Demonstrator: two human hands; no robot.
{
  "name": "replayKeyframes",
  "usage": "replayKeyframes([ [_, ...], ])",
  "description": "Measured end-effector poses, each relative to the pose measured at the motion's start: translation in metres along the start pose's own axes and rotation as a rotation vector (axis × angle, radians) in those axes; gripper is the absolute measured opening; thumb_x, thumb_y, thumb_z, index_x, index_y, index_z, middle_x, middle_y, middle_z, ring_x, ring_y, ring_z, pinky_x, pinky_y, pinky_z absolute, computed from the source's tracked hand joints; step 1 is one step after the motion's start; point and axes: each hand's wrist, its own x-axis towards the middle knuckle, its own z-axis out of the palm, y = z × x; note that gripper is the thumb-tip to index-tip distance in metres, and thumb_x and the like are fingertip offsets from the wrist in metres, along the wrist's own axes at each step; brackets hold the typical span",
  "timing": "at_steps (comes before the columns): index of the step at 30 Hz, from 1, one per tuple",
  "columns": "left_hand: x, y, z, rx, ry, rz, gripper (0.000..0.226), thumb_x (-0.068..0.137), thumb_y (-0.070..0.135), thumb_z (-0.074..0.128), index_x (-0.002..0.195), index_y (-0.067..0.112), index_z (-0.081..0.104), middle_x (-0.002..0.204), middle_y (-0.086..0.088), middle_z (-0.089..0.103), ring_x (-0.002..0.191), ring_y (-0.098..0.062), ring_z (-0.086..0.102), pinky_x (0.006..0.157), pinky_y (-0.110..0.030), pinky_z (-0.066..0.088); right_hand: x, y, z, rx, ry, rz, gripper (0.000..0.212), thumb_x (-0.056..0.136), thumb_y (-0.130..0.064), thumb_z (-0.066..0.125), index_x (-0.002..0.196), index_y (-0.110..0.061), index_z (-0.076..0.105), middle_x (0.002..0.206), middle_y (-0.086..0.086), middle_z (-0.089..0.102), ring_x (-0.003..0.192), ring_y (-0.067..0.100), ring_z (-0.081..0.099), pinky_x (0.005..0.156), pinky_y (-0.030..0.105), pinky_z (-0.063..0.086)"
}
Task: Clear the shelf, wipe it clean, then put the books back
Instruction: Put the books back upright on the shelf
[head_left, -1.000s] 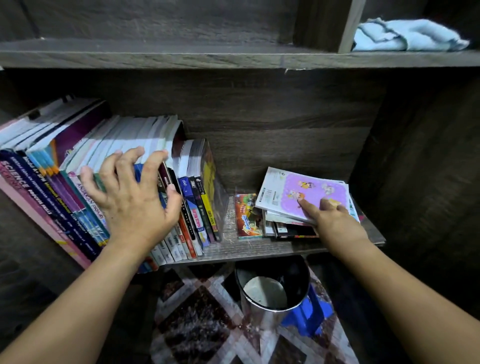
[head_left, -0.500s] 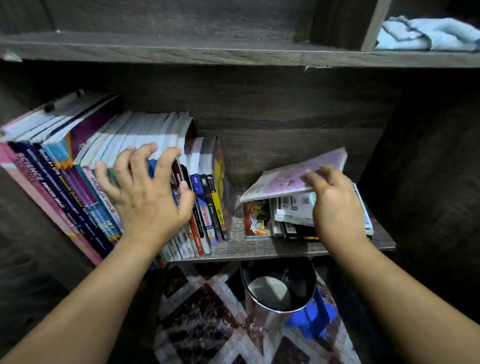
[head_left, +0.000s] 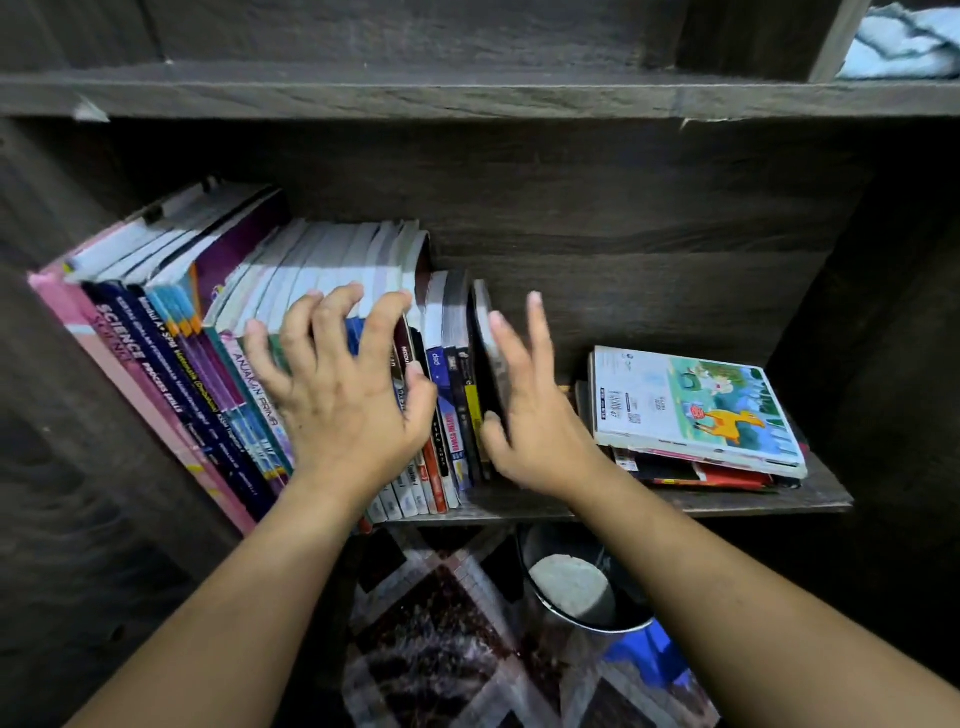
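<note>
In the head view the left hand (head_left: 343, 395) grasps with curled fingers a bunch of the upright books (head_left: 208, 332) at 9 o'clock on the shelf (head_left: 727, 501), and the right hand (head_left: 535, 426), released with straight fingers, presses flat on the end of that row. A flat stack (head_left: 691, 405) lies at 3 o'clock and the cloth (head_left: 904, 41) at 1 o'clock above. Clearing seems barely begun, and wiping and returning remain.

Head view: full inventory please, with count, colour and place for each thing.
shelf: one, dark wood, centre
upright books: many, mixed colours, shelf's left half
flat books: one stack, white picture cover on top, shelf's right end
cloth: one, pale blue, upper shelf, top right
bin: one, metal, floor below shelf
rug: one, dark red and white pattern, floor
left hand: curled over upright books
right hand: flat against the end upright book
</note>
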Motion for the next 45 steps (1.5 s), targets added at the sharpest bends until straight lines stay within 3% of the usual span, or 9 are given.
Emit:
replayKeyframes([
  [3, -0.001, 0.000, -0.001, -0.005, 0.006, 0.007, 0.054, 0.076, 0.040, 0.044, 0.128, 0.025, 0.049, 0.134, -0.009, 0.043, 0.131, -0.031, 0.029, 0.112, -0.053, -0.002, -0.001, 0.018, 0.024, 0.182, -0.193, 0.384, 0.111, 0.077, -0.028, 0.069, 0.148, -0.046, -0.014, 0.160, 0.008, 0.021, 0.131, 0.026, 0.046, 0.111, 0.042, 0.035],
  [6, -0.001, 0.000, 0.000, -0.003, 0.010, 0.000, 0.054, 0.076, 0.039, 0.044, 0.128, 0.026, 0.050, 0.134, -0.009, 0.044, 0.131, -0.031, 0.029, 0.112, -0.052, -0.002, -0.003, 0.036, 0.040, 0.273, -0.393, 0.615, 0.117, 0.079, -0.021, 0.074, 0.147, -0.046, -0.018, 0.143, 0.003, 0.050, 0.124, 0.022, 0.053, 0.110, 0.033, 0.035],
  [10, -0.001, 0.003, 0.002, -0.014, 0.032, -0.014, 0.055, 0.074, 0.038, 0.045, 0.127, 0.025, 0.051, 0.134, -0.009, 0.045, 0.131, -0.032, 0.030, 0.112, -0.052, -0.004, 0.005, 0.045, 0.058, 0.400, -0.385, 0.638, 0.125, 0.068, -0.011, 0.070, 0.131, -0.072, -0.019, 0.144, 0.004, 0.049, 0.117, 0.023, 0.059, 0.105, 0.042, 0.045],
  [16, -0.001, 0.003, 0.005, -0.032, 0.061, -0.015, 0.054, 0.073, 0.034, 0.048, 0.126, 0.023, 0.053, 0.132, -0.010, 0.046, 0.131, -0.032, 0.030, 0.112, -0.052, -0.005, -0.001, 0.046, 0.046, 0.491, -0.450, 0.596, 0.110, 0.087, 0.008, 0.058, 0.146, -0.054, -0.011, 0.152, -0.005, 0.036, 0.131, 0.010, 0.044, 0.114, 0.038, 0.035],
  [20, -0.001, -0.001, 0.005, -0.024, 0.037, 0.008, 0.054, 0.075, 0.036, 0.045, 0.128, 0.025, 0.048, 0.133, -0.011, 0.043, 0.131, -0.031, 0.028, 0.111, -0.058, -0.002, 0.005, 0.029, 0.031, 0.160, -0.503, 0.596, 0.102, 0.087, -0.003, 0.063, 0.152, -0.039, -0.007, 0.146, 0.006, 0.047, 0.129, 0.022, 0.049, 0.109, 0.033, 0.038],
  [26, 0.000, -0.003, 0.005, -0.004, 0.009, 0.023, 0.054, 0.076, 0.038, 0.045, 0.128, 0.025, 0.046, 0.134, -0.011, 0.041, 0.131, -0.032, 0.027, 0.110, -0.062, 0.003, 0.000, 0.017, -0.024, -0.240, -0.189, 0.367, 0.046, 0.088, -0.019, 0.059, 0.133, -0.027, 0.055, 0.128, 0.005, 0.059, 0.114, 0.025, 0.057, 0.097, 0.035, 0.048],
  [33, 0.000, -0.003, 0.004, 0.007, 0.016, 0.026, 0.055, 0.075, 0.036, 0.048, 0.128, 0.023, 0.047, 0.133, -0.012, 0.041, 0.130, -0.032, 0.027, 0.109, -0.063, 0.003, -0.059, 0.075, -0.094, -0.729, -0.519, 0.763, 0.100, 0.075, -0.064, 0.065, 0.150, -0.044, 0.001, 0.162, 0.008, -0.002, 0.147, 0.039, 0.004, 0.114, 0.062, 0.007],
  [39, 0.001, -0.001, 0.005, 0.008, 0.035, 0.013, 0.055, 0.075, 0.036, 0.047, 0.128, 0.022, 0.048, 0.132, -0.013, 0.042, 0.130, -0.034, 0.029, 0.110, -0.062, 0.003, -0.083, 0.088, -0.113, -0.702, -0.503, 0.911, 0.079, 0.098, -0.016, 0.041, 0.149, -0.047, -0.010, 0.161, 0.015, -0.004, 0.142, 0.049, 0.012, 0.111, 0.059, 0.028],
  [45, 0.000, -0.001, 0.007, 0.011, 0.074, 0.019, 0.054, 0.075, 0.035, 0.048, 0.127, 0.020, 0.050, 0.132, -0.013, 0.043, 0.128, -0.032, 0.028, 0.111, -0.056, 0.003, -0.071, 0.056, -0.094, -0.922, -0.442, 0.787, 0.057, 0.098, -0.008, 0.034, 0.152, -0.022, 0.020, 0.135, 0.011, 0.052, 0.117, 0.033, 0.057, 0.083, 0.040, 0.051],
])
